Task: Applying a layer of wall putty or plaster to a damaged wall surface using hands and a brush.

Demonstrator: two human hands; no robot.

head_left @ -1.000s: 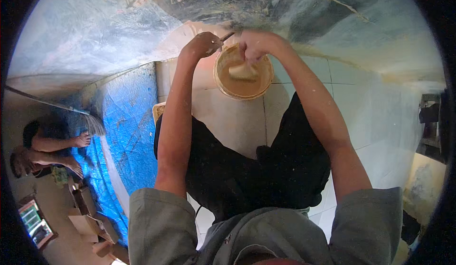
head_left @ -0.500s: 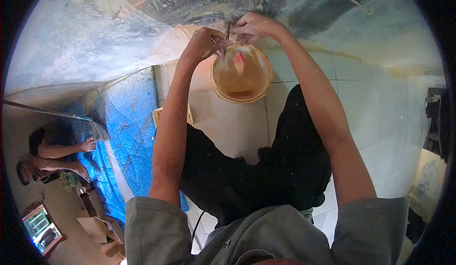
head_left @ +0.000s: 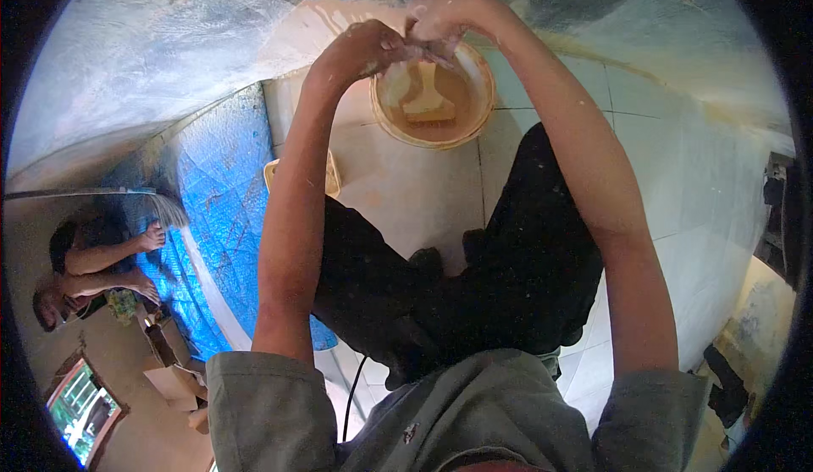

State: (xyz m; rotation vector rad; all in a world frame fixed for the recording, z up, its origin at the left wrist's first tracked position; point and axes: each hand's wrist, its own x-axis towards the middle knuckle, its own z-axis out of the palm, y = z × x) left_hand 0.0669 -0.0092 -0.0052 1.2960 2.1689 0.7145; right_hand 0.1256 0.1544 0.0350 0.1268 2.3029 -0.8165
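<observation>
Both hands meet above the far rim of a round, cream-coloured bucket [head_left: 434, 143] holding cloudy tan liquid [head_left: 457, 104]. My left hand [head_left: 369, 49] is closed, its fingers curled toward the other hand. Pressed close against it, my right hand [head_left: 442, 22] also has bent fingers, somewhat smeared by motion. Pale wet smears coat the fingers of both. Whatever lies between them, if anything, is hidden. A pale yellow shape shows in the liquid under my fingers; I cannot tell whether it is a reflection.
A stained, patchy wall [head_left: 212, 57] curves across the far side. Pale floor tiles [head_left: 406, 176] surround the bucket. By my left forearm sits a small yellowish container [head_left: 333, 176]. Blue sheeting [head_left: 216, 184] covers the left, with a broom [head_left: 169, 209] and a seated person [head_left: 93, 273] beyond.
My hands have drawn closer together, and the dark narrow thing seen between them is now hidden. The red spot in the bucket no longer shows. The view has shifted slightly.
</observation>
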